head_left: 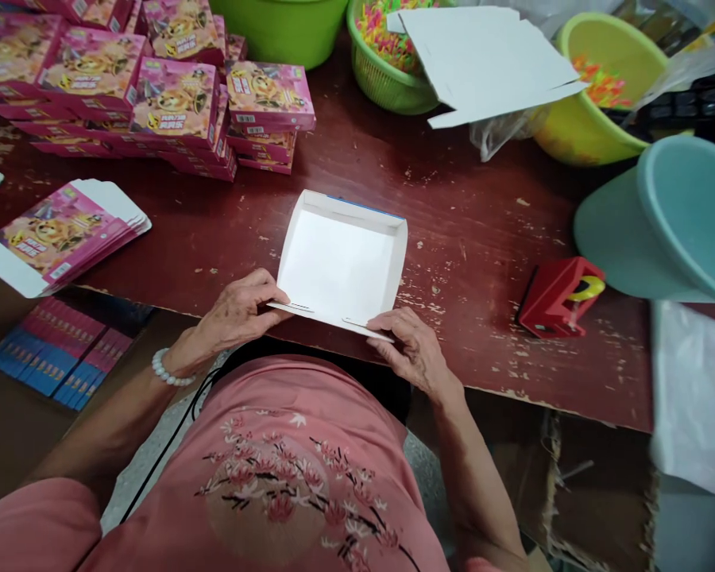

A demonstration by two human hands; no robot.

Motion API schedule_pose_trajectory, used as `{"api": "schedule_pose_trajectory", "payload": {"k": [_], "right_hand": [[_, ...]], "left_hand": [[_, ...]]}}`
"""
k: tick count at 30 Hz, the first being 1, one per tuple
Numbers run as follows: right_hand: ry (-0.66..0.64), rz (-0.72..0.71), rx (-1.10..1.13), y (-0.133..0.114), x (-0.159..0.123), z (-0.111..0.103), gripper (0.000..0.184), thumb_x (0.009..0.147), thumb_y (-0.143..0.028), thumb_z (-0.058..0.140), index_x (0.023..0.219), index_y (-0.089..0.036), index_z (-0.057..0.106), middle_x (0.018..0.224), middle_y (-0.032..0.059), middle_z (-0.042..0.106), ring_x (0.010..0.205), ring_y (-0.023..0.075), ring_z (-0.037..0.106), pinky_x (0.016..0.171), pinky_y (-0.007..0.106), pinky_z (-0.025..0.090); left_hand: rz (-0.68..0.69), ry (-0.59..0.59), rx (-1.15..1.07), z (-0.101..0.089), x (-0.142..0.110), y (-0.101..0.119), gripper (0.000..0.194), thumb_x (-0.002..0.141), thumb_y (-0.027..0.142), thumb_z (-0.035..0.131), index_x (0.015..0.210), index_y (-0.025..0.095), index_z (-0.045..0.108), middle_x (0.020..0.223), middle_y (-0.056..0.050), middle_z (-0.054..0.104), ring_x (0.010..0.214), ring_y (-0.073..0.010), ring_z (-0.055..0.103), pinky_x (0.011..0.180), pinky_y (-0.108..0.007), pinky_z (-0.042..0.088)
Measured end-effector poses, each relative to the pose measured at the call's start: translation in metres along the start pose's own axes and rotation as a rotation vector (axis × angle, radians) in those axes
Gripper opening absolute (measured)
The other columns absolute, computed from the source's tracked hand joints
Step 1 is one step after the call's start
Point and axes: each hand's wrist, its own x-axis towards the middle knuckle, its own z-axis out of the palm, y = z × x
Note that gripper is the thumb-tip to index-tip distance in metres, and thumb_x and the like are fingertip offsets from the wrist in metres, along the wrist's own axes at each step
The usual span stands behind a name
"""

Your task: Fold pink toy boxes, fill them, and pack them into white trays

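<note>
A small cardboard box (342,250), white inside with its walls raised, lies at the table's front edge. Its near wall is pinched at both corners. My left hand (247,306) grips the near left corner between thumb and fingers. On the near right corner, my right hand (408,343) has its thumb and fingers closed round the edge. Two slits show along the near flap. The outer printing of the box is mostly hidden, apart from a blue strip on the far edge.
Pink printed boxes (175,99) are stacked at the back left, with flat unfolded boxes (59,234) nearer me. A red tape dispenser (557,298) and a teal bucket (620,214) stand at right. White card (488,67) lies across a green basket (384,83) and yellow bowl (608,131).
</note>
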Motion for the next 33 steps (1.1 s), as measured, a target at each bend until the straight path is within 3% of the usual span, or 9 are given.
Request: {"api": "schedule_pose_trajectory", "payload": {"k": [3,6,9,12,15,18,22,27,33], "right_hand": [[0.127,0.115,0.004,0.0,0.002,0.012,0.03,0.107,-0.042,0.052,0.093,-0.023,0.07,0.084,0.0044,0.072,0.079,0.0209,0.065,0.076,0.035,0.052],[0.306,0.288,0.017,-0.001,0.003,0.025,0.024,0.105,-0.043,0.055,0.106,-0.023,0.069,0.08,0.0007,0.068,0.067,0.017,0.06,0.066,0.03,0.048],[0.329,0.367,0.01,-0.002,0.007,0.031,0.023,0.099,-0.042,0.063,0.113,-0.024,0.067,0.08,-0.0016,0.066,0.063,0.0149,0.058,0.064,0.028,0.046],[0.27,0.312,-0.078,-0.002,0.014,0.028,0.017,0.098,-0.038,0.064,0.102,-0.023,0.069,0.088,0.0015,0.069,0.074,0.0165,0.063,0.069,0.028,0.046],[0.181,0.292,-0.206,-0.004,0.018,0.023,0.017,0.1,-0.037,0.064,0.095,-0.023,0.072,0.094,0.0026,0.07,0.076,0.0162,0.063,0.066,0.027,0.042],[0.147,0.3,-0.387,-0.014,0.016,0.02,0.024,0.104,-0.039,0.061,0.091,-0.024,0.073,0.095,0.0023,0.071,0.076,0.0157,0.06,0.063,0.028,0.037],[0.096,0.077,-0.632,-0.031,0.013,0.027,0.02,0.106,-0.038,0.06,0.11,-0.023,0.072,0.11,0.0058,0.076,0.094,0.0218,0.059,0.08,0.036,0.037],[-0.086,-0.058,-0.729,-0.033,0.023,0.04,0.018,0.104,-0.011,0.052,0.114,-0.018,0.064,0.104,0.0058,0.074,0.09,0.0228,0.056,0.082,0.04,0.032],[-0.241,-0.013,-0.798,-0.032,0.042,0.041,0.013,0.098,-0.01,0.05,0.1,-0.019,0.059,0.094,0.008,0.064,0.088,0.0249,0.055,0.077,0.039,0.033]], "left_hand": [[-0.043,-0.022,-0.005,0.001,0.003,0.006,0.033,0.103,0.038,0.058,0.082,0.018,0.073,0.083,-0.001,0.06,0.073,-0.0125,0.057,0.069,-0.027,0.043],[-0.095,-0.002,0.031,0.005,0.005,0.008,0.041,0.106,0.037,0.052,0.073,0.017,0.065,0.074,0.0,0.056,0.066,-0.0118,0.054,0.063,-0.027,0.039],[-0.112,0.11,0.164,0.016,0.004,0.008,0.021,0.103,0.034,0.056,0.11,0.017,0.066,0.077,0.001,0.06,0.065,-0.0135,0.055,0.063,-0.027,0.042],[0.028,0.28,0.512,0.03,0.0,0.01,0.036,0.101,0.025,0.058,0.136,0.02,0.056,0.09,-0.006,0.064,0.08,-0.0206,0.059,0.07,-0.032,0.044],[0.322,0.357,0.703,0.039,-0.003,0.011,0.021,0.1,0.028,0.063,0.12,0.023,0.066,0.104,-0.012,0.067,0.101,-0.0284,0.058,0.084,-0.042,0.045],[0.503,0.236,0.658,0.042,-0.001,0.008,0.01,0.101,0.024,0.062,0.109,0.021,0.068,0.101,-0.009,0.07,0.096,-0.025,0.057,0.085,-0.041,0.044],[0.537,0.138,0.626,0.04,0.011,0.006,0.021,0.1,0.007,0.053,0.087,0.017,0.066,0.078,-0.005,0.064,0.076,-0.0211,0.051,0.072,-0.035,0.04],[0.491,-0.007,0.664,0.039,0.02,0.01,0.025,0.098,0.004,0.048,0.082,0.018,0.062,0.076,-0.005,0.059,0.072,-0.0221,0.048,0.073,-0.036,0.041],[0.41,-0.098,0.729,0.043,0.02,0.013,0.022,0.085,-0.001,0.05,0.088,0.017,0.061,0.081,-0.007,0.06,0.076,-0.0254,0.053,0.079,-0.041,0.041]]}}
